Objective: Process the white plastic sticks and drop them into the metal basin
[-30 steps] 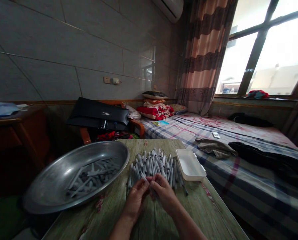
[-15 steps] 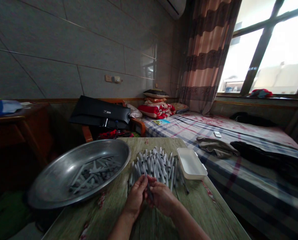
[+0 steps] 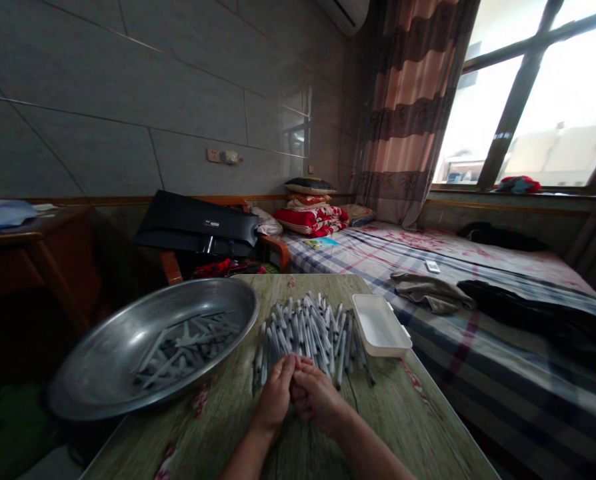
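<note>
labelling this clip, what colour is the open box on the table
White; the open box shows best in the head view.

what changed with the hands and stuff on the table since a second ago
The right hand has curled in and drawn slightly back toward the person. The tube that showed between it and the left hand is now hidden; whether it is still held can't be told. The tube pile, metal basin and white box look unmoved.

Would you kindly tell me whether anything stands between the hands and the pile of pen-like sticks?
Nothing visible does: the left hand and right hand are at the near edge of the pile of sticks, with the metal basin to its left and the white box right.
</note>
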The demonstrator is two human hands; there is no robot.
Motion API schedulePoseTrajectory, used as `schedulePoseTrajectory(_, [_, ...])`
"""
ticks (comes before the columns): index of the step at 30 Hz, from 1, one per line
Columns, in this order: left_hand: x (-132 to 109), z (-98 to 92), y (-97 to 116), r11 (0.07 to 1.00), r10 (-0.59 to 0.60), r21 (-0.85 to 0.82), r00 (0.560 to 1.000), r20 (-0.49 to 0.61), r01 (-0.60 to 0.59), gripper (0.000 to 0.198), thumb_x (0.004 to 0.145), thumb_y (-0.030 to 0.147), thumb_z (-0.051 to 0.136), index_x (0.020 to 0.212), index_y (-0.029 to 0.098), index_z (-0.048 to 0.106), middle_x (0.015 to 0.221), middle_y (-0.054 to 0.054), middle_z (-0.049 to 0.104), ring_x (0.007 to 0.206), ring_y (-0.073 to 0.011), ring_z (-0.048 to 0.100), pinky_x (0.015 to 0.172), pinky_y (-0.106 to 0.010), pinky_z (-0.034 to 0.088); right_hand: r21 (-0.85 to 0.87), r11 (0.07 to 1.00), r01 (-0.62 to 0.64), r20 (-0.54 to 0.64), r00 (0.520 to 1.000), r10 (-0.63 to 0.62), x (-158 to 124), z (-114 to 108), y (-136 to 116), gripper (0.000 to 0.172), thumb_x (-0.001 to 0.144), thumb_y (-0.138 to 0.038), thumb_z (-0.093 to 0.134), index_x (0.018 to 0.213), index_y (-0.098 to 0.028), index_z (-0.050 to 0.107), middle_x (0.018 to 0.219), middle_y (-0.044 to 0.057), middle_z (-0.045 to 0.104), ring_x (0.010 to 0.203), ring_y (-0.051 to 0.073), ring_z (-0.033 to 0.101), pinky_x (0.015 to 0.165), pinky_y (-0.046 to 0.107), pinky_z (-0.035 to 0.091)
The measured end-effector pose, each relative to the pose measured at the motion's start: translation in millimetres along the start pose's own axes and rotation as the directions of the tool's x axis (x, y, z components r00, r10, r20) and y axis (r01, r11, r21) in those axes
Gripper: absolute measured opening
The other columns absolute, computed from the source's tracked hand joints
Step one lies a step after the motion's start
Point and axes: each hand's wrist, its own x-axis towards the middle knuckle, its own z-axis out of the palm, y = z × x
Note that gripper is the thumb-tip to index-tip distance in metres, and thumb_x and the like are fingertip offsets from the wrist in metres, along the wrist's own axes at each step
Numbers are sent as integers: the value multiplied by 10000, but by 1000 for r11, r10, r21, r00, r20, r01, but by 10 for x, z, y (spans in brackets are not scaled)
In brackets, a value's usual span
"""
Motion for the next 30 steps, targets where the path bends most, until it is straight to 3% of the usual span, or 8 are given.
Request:
schedulePoseTrajectory(15, [8,-25,53,997,52,64,999,-1,-52,423,770,570,606,838,180,753,855,-103,731,851,-262,656,843,-359,490,-30,999,14,-34,999,-15,-29,36,-13,424,673,-522,673,903,-231,467,469,-130,375,315,30,228,353,167,99])
schedulePoseTrajectory(22, [20,-48,69,995,52,85,999,3,-53,396,753,539,641,866,174,748,868,-86,736,853,-246,661,825,-344,496,59,998,-9,17,1000,8,43,-32,38,371,694,-494,655,864,-234,453,459,-119,394,326,41,264,366,153,128])
schedulePoseTrajectory(27, [10,-51,67,999,-24,-32,1000,6,24,397,736,516,674,914,162,709,826,-66,733,668,-192,667,609,-286,508,75,988,133,34,990,-136,76,-52,76,330,685,-451,664,799,-176,523,530,-60,502,357,66,396,358,186,226])
schedulePoseTrajectory(30, [-9,-41,65,976,-80,-209,996,-47,68,420,743,548,655,924,170,681,788,-64,728,677,-203,682,591,-290,511,81,991,108,70,991,-114,56,-48,72,331,664,-435,687,782,-164,539,546,-40,532,382,78,437,375,199,266])
